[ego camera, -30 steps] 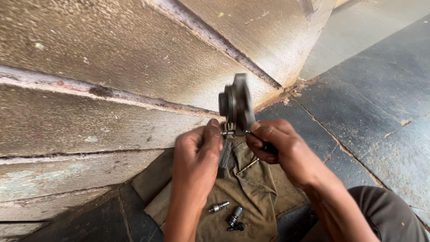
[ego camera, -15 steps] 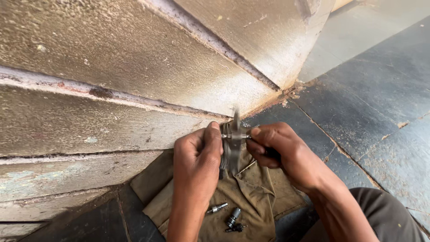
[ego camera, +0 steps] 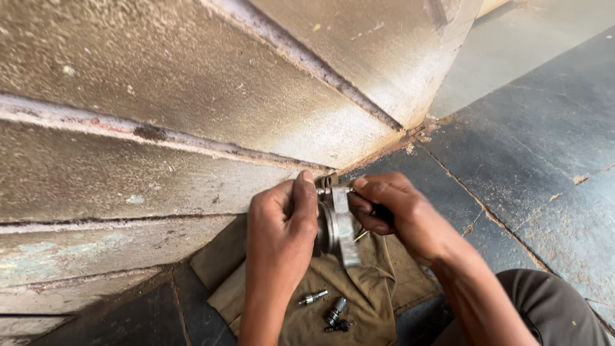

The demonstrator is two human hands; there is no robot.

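My left hand (ego camera: 282, 224) grips a grey metal part (ego camera: 338, 225), a flat plate with a round hub, which hangs downward between both hands. A small bolt (ego camera: 328, 190) sticks through its top end by my left thumb. My right hand (ego camera: 391, 211) is closed on a dark-handled tool (ego camera: 383, 213) whose thin shaft meets that bolt. Both hands hover above an olive cloth (ego camera: 359, 288) spread on the floor.
On the cloth lie a small silver bolt (ego camera: 312, 297) and a short socket-like piece (ego camera: 335, 311) with a dark bit beside it. Worn stone steps (ego camera: 160, 115) rise to the left. Dark floor slabs (ego camera: 532, 141) stretch right. My knee (ego camera: 564, 307) is at lower right.
The metal part has swung about the bolt from pointing up to hanging down. Both hands have stayed in nearly the same place.
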